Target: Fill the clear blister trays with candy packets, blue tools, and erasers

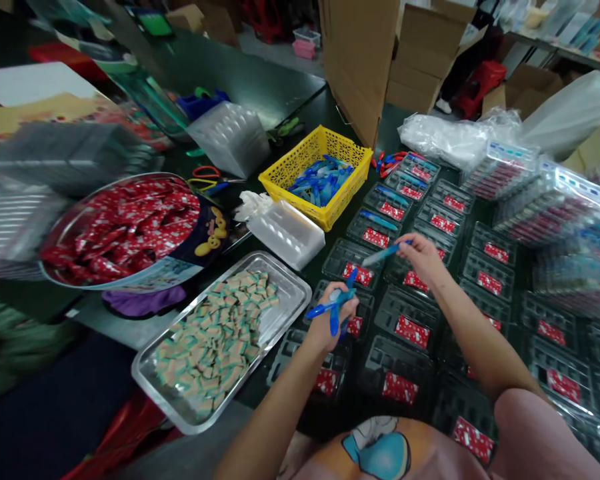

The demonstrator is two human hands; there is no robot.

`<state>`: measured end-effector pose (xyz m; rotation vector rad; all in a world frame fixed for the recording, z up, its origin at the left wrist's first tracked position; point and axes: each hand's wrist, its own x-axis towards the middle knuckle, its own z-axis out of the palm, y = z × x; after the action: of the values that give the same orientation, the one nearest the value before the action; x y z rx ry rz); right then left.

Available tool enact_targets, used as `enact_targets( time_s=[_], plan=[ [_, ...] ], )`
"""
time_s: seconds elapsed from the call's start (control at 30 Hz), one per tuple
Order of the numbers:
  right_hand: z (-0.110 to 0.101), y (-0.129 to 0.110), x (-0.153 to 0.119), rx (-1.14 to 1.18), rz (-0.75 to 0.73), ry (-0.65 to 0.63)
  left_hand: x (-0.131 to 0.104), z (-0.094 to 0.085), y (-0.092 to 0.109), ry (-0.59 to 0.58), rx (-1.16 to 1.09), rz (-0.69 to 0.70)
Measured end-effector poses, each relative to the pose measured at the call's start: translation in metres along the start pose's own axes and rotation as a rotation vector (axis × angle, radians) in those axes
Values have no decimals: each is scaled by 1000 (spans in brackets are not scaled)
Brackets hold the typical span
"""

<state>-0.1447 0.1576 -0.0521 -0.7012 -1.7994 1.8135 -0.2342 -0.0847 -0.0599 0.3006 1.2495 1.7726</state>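
My left hand (334,319) is closed around several blue pen-shaped tools (335,311) that stick out at different angles. My right hand (420,257) pinches one blue pen-shaped tool (383,255) by its darker end. Its pale, translucent end points left, over a clear plastic tray (341,260) with a red patterned packet (359,274) in it. Farther up that row, trays hold a blue tool above the red packet, such as the tool (379,221) in the nearest of these. A yellow basket (350,212) beyond my hands contains more blue tools (323,181).
On the left, a metal tray (293,303) holds many small striped pieces, beside a large tub (200,257) of red packets. Clear plastic boxes (286,235) lie by the basket. Stacked filled trays (555,200) stand at right; a cardboard box (357,67) rises behind.
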Motion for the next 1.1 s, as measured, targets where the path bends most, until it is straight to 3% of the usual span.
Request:
enact_targets(
  time_s=[0.1,0.23,0.37,0.5,0.6,0.8,0.97,1.1],
  plan=[
    [-48,14,36,75,-18,320,-1,-3,5,26,-21,-1],
    [-114,27,62,-55,-84,598,1,2,13,28,0,-12],
    [-169,30,77,-324,-126,729,9,17,20,-31,37,-3],
    [-208,26,107,-605,-140,799,27,37,28,-90,61,-27],
    [-228,23,138,-760,-139,797,47,53,35,-124,79,-24],
    [-252,37,186,-962,-126,675,89,87,44,-182,140,-5],
    [-255,51,201,-1149,-32,583,113,107,41,-245,149,17],
    [-247,49,198,-1220,2,534,126,117,33,-281,139,-12]
  ],
)
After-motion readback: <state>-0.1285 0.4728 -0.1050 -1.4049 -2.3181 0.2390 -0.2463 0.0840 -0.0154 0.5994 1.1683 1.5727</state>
